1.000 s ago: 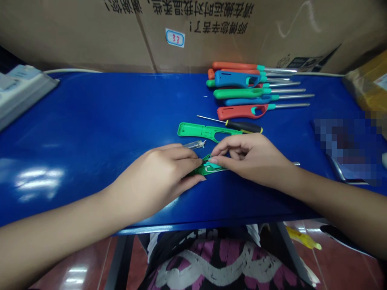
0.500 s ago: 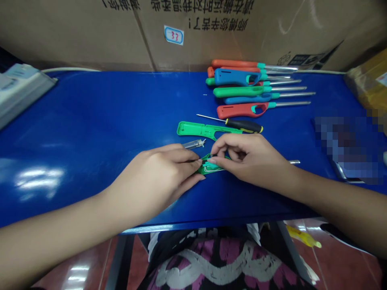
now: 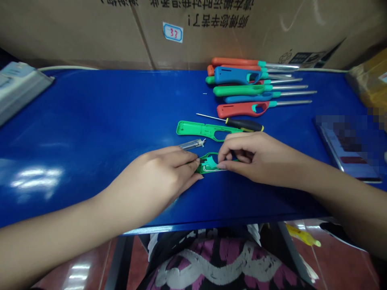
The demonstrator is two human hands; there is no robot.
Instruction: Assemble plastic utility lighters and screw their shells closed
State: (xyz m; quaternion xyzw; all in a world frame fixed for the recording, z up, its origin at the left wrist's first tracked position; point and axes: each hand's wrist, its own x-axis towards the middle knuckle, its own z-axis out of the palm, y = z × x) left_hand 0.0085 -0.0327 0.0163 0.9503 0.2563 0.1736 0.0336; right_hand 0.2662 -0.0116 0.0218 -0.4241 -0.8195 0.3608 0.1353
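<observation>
My left hand (image 3: 161,173) is closed round the left end of an open green lighter casing half (image 3: 200,170) lying on the table. Inside the casing sit a teal trigger (image 3: 210,162) and a thin white wire. With thumb and forefinger together, my right hand (image 3: 249,157) pinches at the right edge of the trigger; the fingertips partly hide it. Just behind my left fingers lies a clear fuel tank (image 3: 193,143) with a metal valve end. The other green casing half (image 3: 193,128) rests farther back, hollow side up, beside a black and yellow screwdriver (image 3: 244,125).
Several assembled long-nosed lighters (image 3: 244,109) are piled at the back right, before a large cardboard box (image 3: 90,36). A phone-like slab (image 3: 347,157) lies at the right, and a pale device (image 3: 24,88) at the left. The blue table (image 3: 90,133) ends close to my lap.
My right hand has shifted slightly right, so more of the teal trigger shows. My left hand stays on the casing. The view has tilted a little.
</observation>
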